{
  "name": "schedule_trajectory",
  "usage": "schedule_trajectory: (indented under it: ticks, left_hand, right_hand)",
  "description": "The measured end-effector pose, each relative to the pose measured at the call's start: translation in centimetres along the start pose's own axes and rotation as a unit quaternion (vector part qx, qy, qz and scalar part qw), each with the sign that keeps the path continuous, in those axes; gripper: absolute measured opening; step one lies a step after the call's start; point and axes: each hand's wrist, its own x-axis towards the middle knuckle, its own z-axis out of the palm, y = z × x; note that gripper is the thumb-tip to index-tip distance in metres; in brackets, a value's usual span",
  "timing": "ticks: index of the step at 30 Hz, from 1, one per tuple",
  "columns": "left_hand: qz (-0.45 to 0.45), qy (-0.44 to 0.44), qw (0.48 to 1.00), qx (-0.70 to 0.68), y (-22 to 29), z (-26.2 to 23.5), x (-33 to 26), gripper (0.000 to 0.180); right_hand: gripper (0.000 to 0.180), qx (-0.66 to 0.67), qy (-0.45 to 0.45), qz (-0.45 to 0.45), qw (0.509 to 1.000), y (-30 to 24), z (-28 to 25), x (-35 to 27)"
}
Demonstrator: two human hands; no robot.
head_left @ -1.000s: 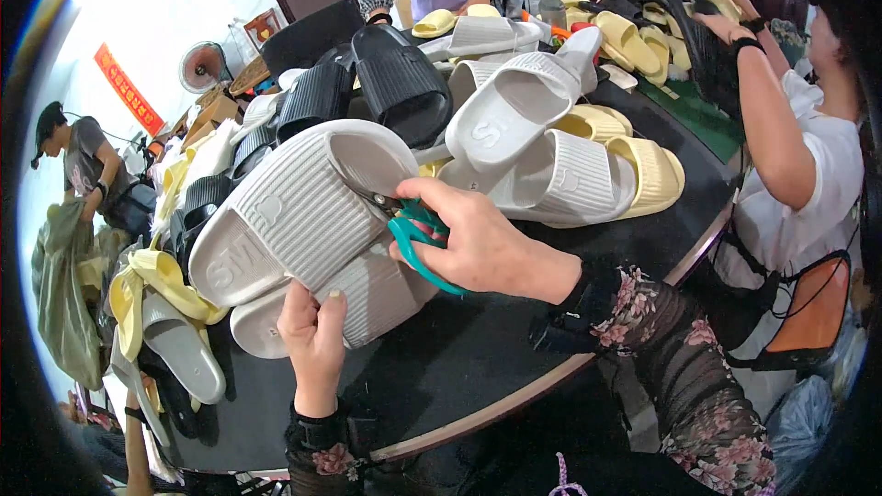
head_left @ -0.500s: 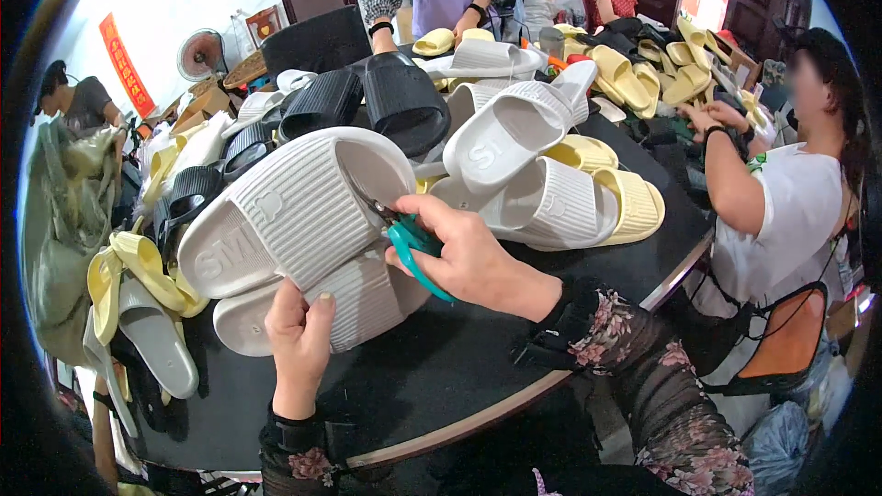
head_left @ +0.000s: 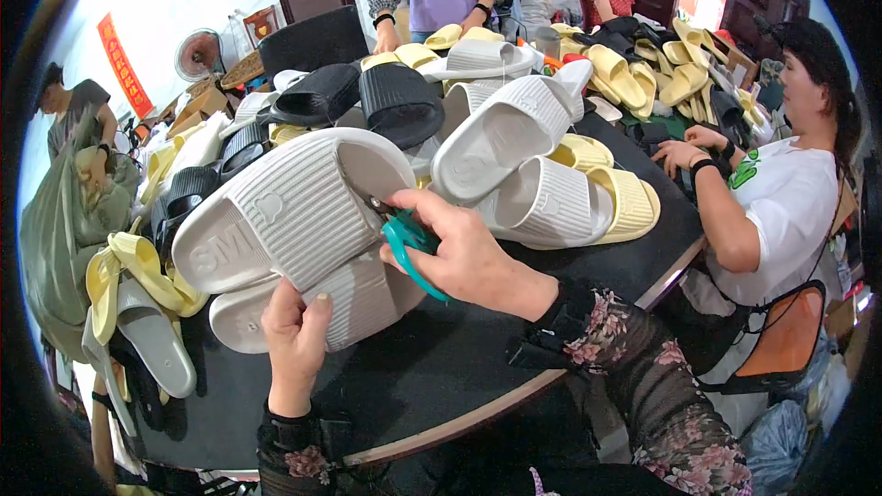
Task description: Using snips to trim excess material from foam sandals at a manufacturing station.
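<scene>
A pair of light grey slide slippers lies one over the other at the front of the table; the upper slipper (head_left: 303, 197) has a ribbed strap, and the lower slipper (head_left: 344, 303) is partly covered by it. My left hand (head_left: 296, 335) pinches the slippers at their near side, thumb on the lower strap. In my right hand (head_left: 482, 262) are small scissors (head_left: 411, 243) with teal handles. Their blades are at the edge of the upper slipper's strap; the tips are mostly hidden there.
A black table (head_left: 386, 404) carries a heap of grey, black and yellow slippers. Just beyond my right hand lie a grey slipper (head_left: 551, 202) and a yellow slipper (head_left: 634, 207). Co-workers sit or stand around the table, one close on the right (head_left: 772, 220).
The scissors' blades now show less beside the strap. In the heap, the black slippers have shifted and tipped; a co-worker's hand has drawn back from them. The co-worker at right has turned slightly.
</scene>
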Motion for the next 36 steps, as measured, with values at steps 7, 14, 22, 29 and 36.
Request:
schedule_trajectory:
  ticks: [7, 14, 22, 29, 36]
  left_hand:
    - [0.03, 0.034, 0.999, 0.026, 0.6, 0.5, 0.4, 0.041]
    - [-0.058, 0.055, 0.997, -0.002, 0.3, 0.1, 1.0, 0.049]
    - [-0.102, 0.053, 0.972, -0.205, -0.9, -0.6, 1.3, 0.044]
    - [-0.205, -0.013, 0.97, -0.129, -0.2, 0.7, 0.9, 0.039]
    - [-0.187, -0.028, 0.976, -0.111, -0.4, 0.3, 0.9, 0.045]
  right_hand:
    - [0.041, 0.023, 0.001, 0.006, 1.0, 0.8, 0.3, 0.0]
    - [0.039, 0.024, 0.01, 0.02, 0.999, 1.0, 0.5, -0.2]
    - [0.041, 0.004, 0.029, -0.02, 0.999, 2.0, 1.2, -0.1]
    - [0.034, 0.047, 0.049, -0.002, 0.998, 2.2, 1.0, -0.2]
    - [0.045, 0.128, -0.037, 0.142, 0.981, -0.3, -0.6, -0.5]
